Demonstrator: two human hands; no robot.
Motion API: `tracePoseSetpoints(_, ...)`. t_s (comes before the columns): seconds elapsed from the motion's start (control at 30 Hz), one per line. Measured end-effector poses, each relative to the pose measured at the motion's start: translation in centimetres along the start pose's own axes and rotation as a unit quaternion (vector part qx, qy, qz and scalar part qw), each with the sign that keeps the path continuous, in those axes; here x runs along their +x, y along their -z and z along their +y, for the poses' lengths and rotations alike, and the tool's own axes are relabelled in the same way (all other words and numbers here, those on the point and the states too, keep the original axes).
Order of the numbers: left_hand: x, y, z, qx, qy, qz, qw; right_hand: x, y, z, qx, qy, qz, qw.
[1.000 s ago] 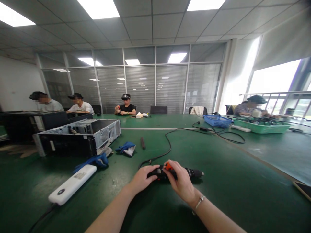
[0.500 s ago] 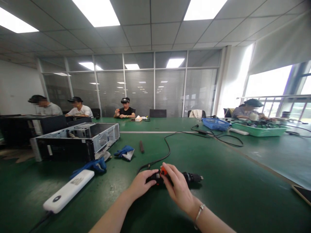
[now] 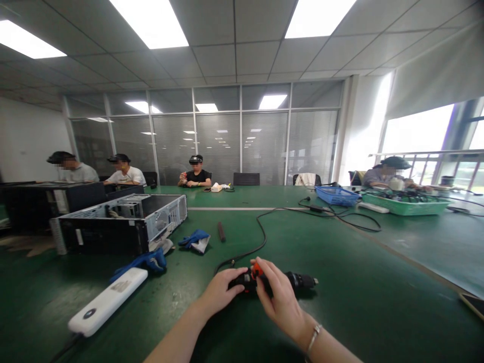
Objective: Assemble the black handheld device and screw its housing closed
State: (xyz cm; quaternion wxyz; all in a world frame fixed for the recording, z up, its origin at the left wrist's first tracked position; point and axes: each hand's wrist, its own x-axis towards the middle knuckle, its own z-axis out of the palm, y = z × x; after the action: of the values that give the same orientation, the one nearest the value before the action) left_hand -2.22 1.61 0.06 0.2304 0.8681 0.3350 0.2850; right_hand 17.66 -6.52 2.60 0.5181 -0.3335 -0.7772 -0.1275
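A black electric screwdriver (image 3: 300, 280) with an orange part (image 3: 256, 269) lies across the green table in front of me, its metal tip pointing right. Wrapped round its rear end is my left hand (image 3: 222, 288), thumb and fingers closed on the body. My right hand (image 3: 279, 292) reaches over the middle of the tool, with its fingers and thumb closed about the orange part. These fingers cover much of the body. From the left end a black cord (image 3: 263, 229) runs away over the table.
An opened computer case (image 3: 109, 229) stands left, near blue gloves (image 3: 194, 240) and a white power bank-like box (image 3: 109, 301). A dark bar (image 3: 221, 232) lies ahead. Blue (image 3: 336, 195) and green (image 3: 412, 205) baskets sit far right. Several people (image 3: 195, 176) sit round the table; a phone (image 3: 472, 304) lies right.
The view has shifted slightly, so everything sits a little lower. Both hands keep their hold on the electric screwdriver, with hardly any visible movement.
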Motion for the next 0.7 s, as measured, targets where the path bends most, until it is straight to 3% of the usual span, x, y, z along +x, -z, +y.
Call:
tracePoseSetpoints(0.23, -0.1, -0.1, -0.3, -0.001, -0.004, -0.002, 1.000, -0.2, -0.4, 0.7, -0.007, -0.012, 0.033, 0.999)
tracePoseSetpoints(0.47, 0.0, 0.1, 0.1, 0.004, -0.002, -0.006, 1.000, -0.2, -0.3, 0.4, 0.009, -0.014, 0.005, 1.000)
tracePoseSetpoints(0.7, -0.1, 0.1, -0.1, 0.011, 0.001, -0.003, 1.000, -0.4, -0.5, 1.1, -0.006, -0.018, 0.042, 0.999)
